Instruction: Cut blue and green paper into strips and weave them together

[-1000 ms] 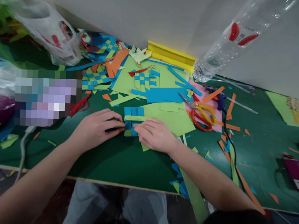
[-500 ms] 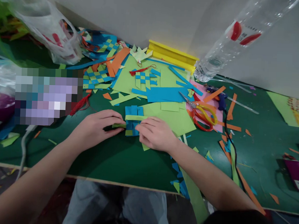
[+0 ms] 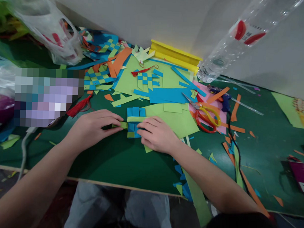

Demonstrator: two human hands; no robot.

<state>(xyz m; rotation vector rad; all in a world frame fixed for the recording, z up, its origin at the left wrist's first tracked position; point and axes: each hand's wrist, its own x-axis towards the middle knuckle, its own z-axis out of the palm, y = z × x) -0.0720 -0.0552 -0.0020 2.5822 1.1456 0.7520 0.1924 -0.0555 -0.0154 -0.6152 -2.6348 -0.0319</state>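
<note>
A small woven piece of blue paper strips (image 3: 135,112) with green strips through it lies flat on the green table. My left hand (image 3: 98,127) is at its left side, thumb and fingers closed on the end of a green paper strip (image 3: 124,125) that sticks out. My right hand (image 3: 157,134) has its fingers curled on the right edge of the woven paper and covers that part. Another green strip crosses the weave higher up. Just behind my right hand is a green paper sheet (image 3: 183,123).
Red-and-yellow scissors (image 3: 206,117) lie right of a blue paper sheet (image 3: 167,95). A finished woven fish (image 3: 146,79) with a red tassel rests behind. A plastic bottle (image 3: 216,59), a glue gun (image 3: 224,101) with its cord, a yellow tray (image 3: 175,56) and a plastic bag (image 3: 57,37) stand around.
My left hand has drawn back slightly to the left, and more of the green strip shows. My right fingers have shifted a little on the woven paper.
</note>
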